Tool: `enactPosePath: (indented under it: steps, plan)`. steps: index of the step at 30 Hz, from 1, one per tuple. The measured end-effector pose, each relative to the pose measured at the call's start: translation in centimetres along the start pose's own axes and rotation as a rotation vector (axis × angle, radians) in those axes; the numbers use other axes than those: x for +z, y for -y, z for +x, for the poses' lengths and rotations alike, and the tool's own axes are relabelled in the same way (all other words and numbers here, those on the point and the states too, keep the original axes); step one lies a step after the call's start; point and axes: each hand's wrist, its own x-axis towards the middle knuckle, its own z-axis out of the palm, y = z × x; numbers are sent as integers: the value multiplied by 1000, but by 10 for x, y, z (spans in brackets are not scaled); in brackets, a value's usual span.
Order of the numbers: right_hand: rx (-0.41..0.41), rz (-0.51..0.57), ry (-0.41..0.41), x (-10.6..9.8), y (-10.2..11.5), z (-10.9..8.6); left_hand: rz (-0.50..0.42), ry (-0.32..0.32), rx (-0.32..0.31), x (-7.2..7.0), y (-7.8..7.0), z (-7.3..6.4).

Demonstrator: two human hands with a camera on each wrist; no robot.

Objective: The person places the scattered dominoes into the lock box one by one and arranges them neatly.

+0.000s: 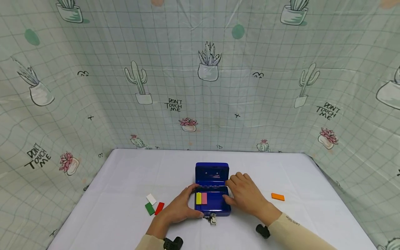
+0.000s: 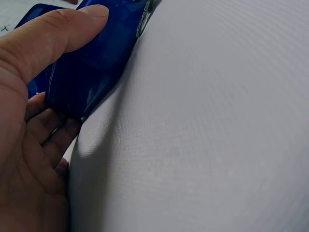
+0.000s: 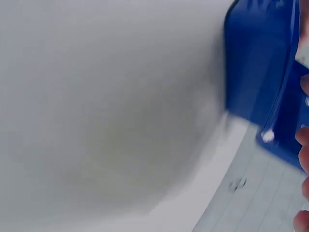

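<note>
A small blue cash box (image 1: pixel 215 210) stands with its lid (image 1: pixel 211 171) raised at the back. Inside, at the left, a yellow block (image 1: pixel 198 198) and a pink block (image 1: pixel 204 198) lie side by side. My left hand (image 1: pixel 179 208) grips the box's left side, thumb by the front wall and fingers around the far corner. At the right side, my right hand (image 1: pixel 245 194) holds the box near the hinge, fingers bent by the lid and thumb over the right rim. Keys (image 1: pixel 213 219) hang at the front lock.
Left of the box, a white block (image 1: pixel 151 199), a green block (image 1: pixel 149 209) and a red block (image 1: pixel 159 208) lie on the white-covered table (image 1: pixel 125 173). An orange block (image 1: pixel 277 197) lies to the right. A cactus-print curtain (image 1: pixel 231 97) surrounds the table's back and sides.
</note>
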Motion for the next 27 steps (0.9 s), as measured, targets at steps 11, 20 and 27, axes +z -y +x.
enactPosePath:
  steps: [11,20,27]
  plan:
    - [102,-61,-1,1,-58,-52,13,-4,-13,0,-2,0]
    - [191,-97,160,-4,-95,-96,9,-9,-11,0,-1,0]
    - [255,-68,241,-7,-107,-118,3,-6,-3,0,-1,0]
